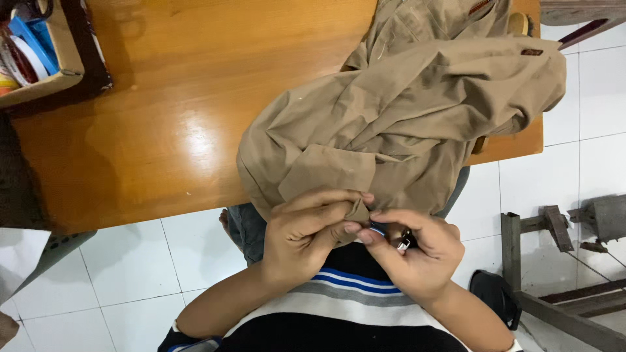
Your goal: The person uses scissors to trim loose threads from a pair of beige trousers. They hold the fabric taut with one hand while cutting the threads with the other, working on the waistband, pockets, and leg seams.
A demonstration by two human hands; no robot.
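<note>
Seen from above, a crumpled khaki cotton garment (404, 111) spills off the near edge of a glossy orange-brown wooden bench (163, 111) toward the person's lap. The left hand (306, 238) pinches a fold of its hem, while the right hand (417, 251), touching it, grips a small blue-and-metal tool (391, 236). A cardboard box (45, 52) sits at the far left corner.
</note>
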